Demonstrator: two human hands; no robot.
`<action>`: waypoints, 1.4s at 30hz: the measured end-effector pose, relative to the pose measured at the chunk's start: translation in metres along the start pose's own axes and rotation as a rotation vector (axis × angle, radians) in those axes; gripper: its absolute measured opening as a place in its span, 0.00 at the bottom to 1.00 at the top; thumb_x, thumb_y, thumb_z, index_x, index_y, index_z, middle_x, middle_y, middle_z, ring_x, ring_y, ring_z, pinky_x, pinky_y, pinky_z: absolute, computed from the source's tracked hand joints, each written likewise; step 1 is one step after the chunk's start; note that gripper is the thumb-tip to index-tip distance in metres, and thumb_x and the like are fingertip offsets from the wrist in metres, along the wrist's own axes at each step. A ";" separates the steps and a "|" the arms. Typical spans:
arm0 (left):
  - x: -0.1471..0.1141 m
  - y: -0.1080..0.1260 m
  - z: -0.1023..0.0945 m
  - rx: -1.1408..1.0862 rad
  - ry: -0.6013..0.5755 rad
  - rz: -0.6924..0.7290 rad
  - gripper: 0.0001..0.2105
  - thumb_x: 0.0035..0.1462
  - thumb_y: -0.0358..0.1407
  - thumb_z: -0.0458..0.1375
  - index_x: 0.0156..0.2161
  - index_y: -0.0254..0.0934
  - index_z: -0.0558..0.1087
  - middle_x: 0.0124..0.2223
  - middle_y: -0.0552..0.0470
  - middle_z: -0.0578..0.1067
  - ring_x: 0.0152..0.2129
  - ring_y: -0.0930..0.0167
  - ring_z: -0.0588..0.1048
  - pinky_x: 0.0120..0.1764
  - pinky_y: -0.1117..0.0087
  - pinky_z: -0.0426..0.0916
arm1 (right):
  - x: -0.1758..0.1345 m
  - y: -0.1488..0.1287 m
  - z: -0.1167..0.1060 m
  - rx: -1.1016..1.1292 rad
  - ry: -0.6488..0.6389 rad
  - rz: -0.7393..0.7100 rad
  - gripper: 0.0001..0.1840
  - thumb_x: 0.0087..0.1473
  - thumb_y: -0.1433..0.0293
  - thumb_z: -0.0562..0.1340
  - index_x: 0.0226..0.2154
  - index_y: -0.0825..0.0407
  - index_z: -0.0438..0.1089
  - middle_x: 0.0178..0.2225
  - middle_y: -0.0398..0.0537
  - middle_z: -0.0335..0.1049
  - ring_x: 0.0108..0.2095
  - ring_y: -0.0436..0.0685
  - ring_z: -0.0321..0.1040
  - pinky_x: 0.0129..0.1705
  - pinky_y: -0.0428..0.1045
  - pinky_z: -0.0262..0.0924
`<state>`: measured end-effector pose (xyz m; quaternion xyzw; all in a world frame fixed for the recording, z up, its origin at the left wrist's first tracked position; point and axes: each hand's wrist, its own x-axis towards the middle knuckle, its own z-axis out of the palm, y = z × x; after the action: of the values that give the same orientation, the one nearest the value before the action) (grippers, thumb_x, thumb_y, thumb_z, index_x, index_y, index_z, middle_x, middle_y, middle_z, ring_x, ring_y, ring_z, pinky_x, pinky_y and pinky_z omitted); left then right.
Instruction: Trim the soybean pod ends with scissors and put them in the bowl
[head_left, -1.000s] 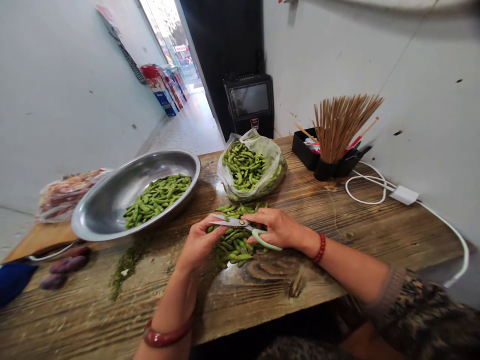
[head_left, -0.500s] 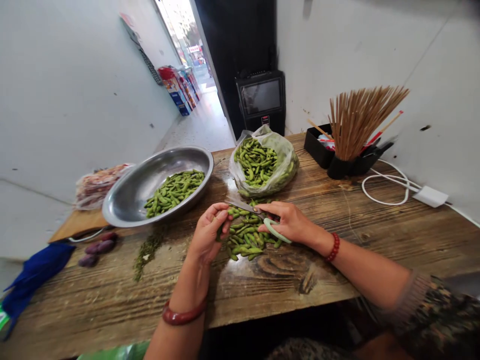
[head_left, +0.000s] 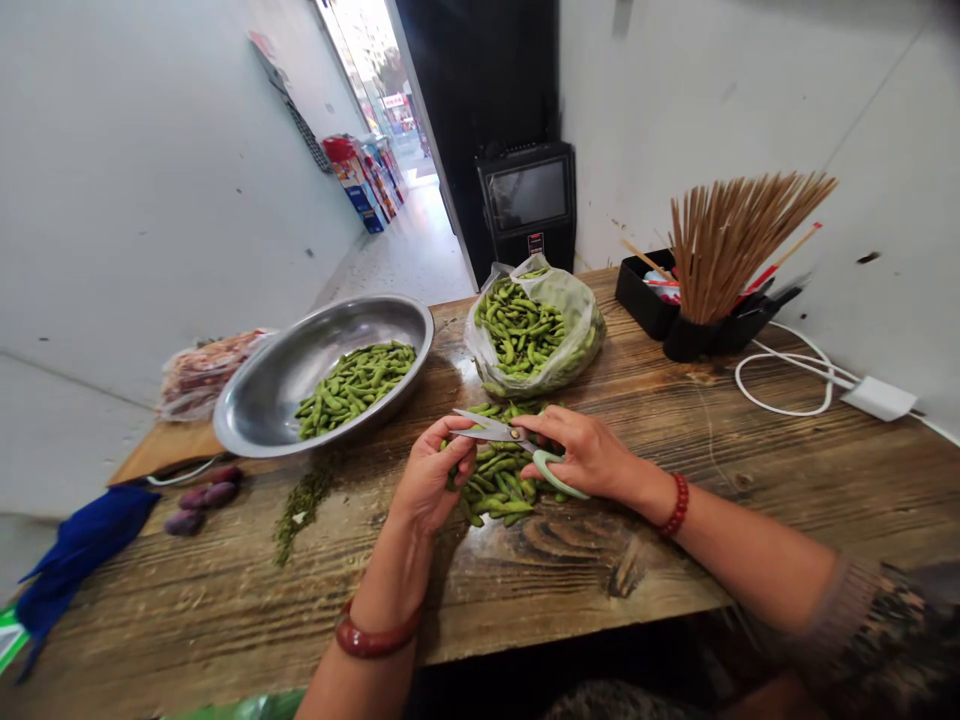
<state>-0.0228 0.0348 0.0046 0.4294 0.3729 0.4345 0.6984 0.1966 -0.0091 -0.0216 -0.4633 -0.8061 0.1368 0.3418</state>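
Note:
My right hand (head_left: 581, 450) is closed on a pair of scissors (head_left: 499, 432) with pale green handles, its blades slightly parted and pointing left. Close to the blade tips, my left hand (head_left: 435, 475) is pinched around a green soybean pod, mostly hidden by the fingers. Beneath both hands lies a loose heap of soybean pods (head_left: 499, 490) on the wooden table (head_left: 570, 590). Behind the heap stands a clear plastic bag (head_left: 581, 335) filled with more pods. To the left, a steel basin (head_left: 259, 400) holds another pile of pods.
Small green trimmings (head_left: 296, 510) lie left of my left hand, near several purple bulbs (head_left: 201, 500). A blue cloth (head_left: 86, 545) hangs at the left edge. At the back right are bundled wooden sticks (head_left: 727, 250), a black holder (head_left: 645, 300) and a white cable (head_left: 787, 405) with its adapter.
The scissor blades have opened a little at the left fingertips. The whole view has shifted slightly, and both hands remain over the heap.

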 end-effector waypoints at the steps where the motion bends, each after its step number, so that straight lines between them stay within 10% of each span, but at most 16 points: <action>1: 0.000 0.000 0.001 0.012 -0.005 -0.004 0.14 0.42 0.35 0.68 0.34 0.34 0.72 0.22 0.58 0.69 0.14 0.82 0.59 0.15 0.82 0.49 | 0.000 0.000 0.000 -0.003 0.002 -0.006 0.31 0.52 0.57 0.65 0.56 0.51 0.63 0.36 0.48 0.66 0.33 0.54 0.64 0.35 0.48 0.60; 8: -0.002 -0.001 0.007 0.255 -0.141 -0.057 0.11 0.52 0.40 0.62 0.33 0.31 0.72 0.24 0.54 0.71 0.14 0.83 0.57 0.17 0.80 0.49 | 0.001 0.001 0.002 0.047 0.019 0.025 0.30 0.51 0.59 0.66 0.55 0.51 0.64 0.35 0.47 0.66 0.32 0.53 0.64 0.34 0.47 0.61; 20: -0.006 0.007 0.010 -0.129 -0.108 0.056 0.08 0.57 0.34 0.59 0.41 0.37 0.66 0.23 0.60 0.62 0.13 0.82 0.54 0.15 0.82 0.49 | 0.001 -0.002 0.003 0.078 0.038 0.084 0.29 0.49 0.62 0.68 0.53 0.50 0.66 0.33 0.46 0.67 0.30 0.52 0.64 0.33 0.47 0.60; 42: -0.008 -0.003 0.016 0.097 -0.217 -0.026 0.08 0.60 0.40 0.55 0.38 0.38 0.63 0.22 0.61 0.60 0.14 0.82 0.53 0.17 0.81 0.48 | 0.002 -0.002 0.003 0.113 0.023 0.051 0.30 0.50 0.60 0.67 0.54 0.50 0.65 0.32 0.45 0.67 0.30 0.52 0.64 0.33 0.47 0.60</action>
<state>-0.0107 0.0222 0.0090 0.5022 0.3214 0.3580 0.7186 0.1928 -0.0086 -0.0219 -0.4652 -0.7810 0.1856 0.3730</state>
